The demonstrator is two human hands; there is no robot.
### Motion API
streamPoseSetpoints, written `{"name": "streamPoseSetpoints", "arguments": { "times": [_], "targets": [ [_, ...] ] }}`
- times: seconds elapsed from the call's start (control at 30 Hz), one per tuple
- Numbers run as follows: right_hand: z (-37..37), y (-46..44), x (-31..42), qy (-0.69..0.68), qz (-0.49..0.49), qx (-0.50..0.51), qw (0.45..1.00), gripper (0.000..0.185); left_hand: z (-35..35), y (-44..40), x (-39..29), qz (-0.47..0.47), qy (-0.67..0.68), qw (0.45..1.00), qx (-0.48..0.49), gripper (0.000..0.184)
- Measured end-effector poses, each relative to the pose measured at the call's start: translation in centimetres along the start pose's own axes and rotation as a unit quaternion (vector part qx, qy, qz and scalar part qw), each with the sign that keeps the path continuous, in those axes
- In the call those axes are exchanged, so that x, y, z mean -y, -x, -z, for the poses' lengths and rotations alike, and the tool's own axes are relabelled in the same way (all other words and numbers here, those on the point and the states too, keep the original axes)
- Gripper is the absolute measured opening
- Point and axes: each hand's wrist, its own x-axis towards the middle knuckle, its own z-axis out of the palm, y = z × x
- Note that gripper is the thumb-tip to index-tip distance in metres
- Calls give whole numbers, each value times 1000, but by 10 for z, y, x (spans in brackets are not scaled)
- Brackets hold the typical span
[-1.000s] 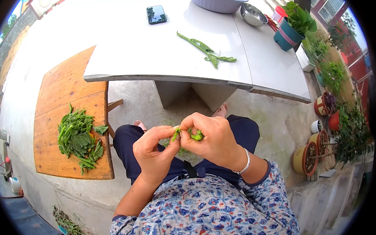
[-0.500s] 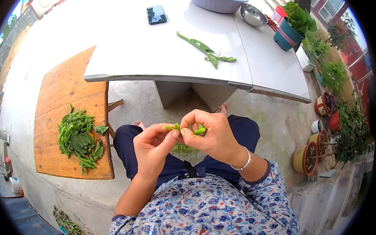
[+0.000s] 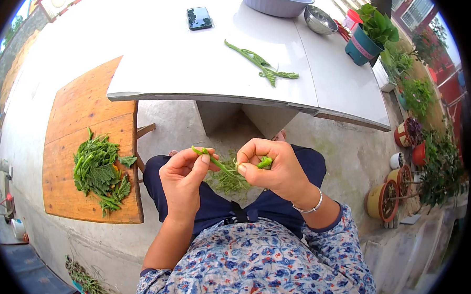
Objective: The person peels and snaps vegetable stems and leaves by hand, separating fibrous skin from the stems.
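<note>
My left hand (image 3: 180, 182) pinches a thin green stem (image 3: 215, 161) between thumb and fingertips, above my lap. Opposite it, my right hand (image 3: 280, 175) is closed with thumb and forefinger pressed at the stem's far end, where pale thin strands show. A short green piece (image 3: 266, 162) pokes out of the right hand's curled fingers. Green trimmings (image 3: 231, 185) lie on the ground between my legs. On the white table ahead rests a leafy green shoot (image 3: 261, 63). A heap of green stems and leaves (image 3: 96, 171) lies to my left.
The wooden table (image 3: 67, 154) at left carries the heap. On the white table (image 3: 158, 66) are a phone (image 3: 199, 18), a grey-purple basin (image 3: 279, 2), a metal bowl (image 3: 320, 20) and a potted plant (image 3: 364, 45). Several flowerpots (image 3: 383, 199) stand at right.
My hands have moved apart, the left one leftward and the right one rightward. More of the stem and the thin strands now show between them.
</note>
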Motion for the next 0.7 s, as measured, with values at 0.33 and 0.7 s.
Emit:
{"name": "streamPoseSetpoints", "arguments": {
  "times": [0.33, 0.7],
  "targets": [
    [35, 25, 5, -108, -66, -27, 992, 4, 24, -15, -1, -29, 32, 997, -65, 12],
    [42, 31, -23, 185, 12, -95, 978, 1, 35, -16, 5, -37, 76, 995, -44, 14]
  ]
}}
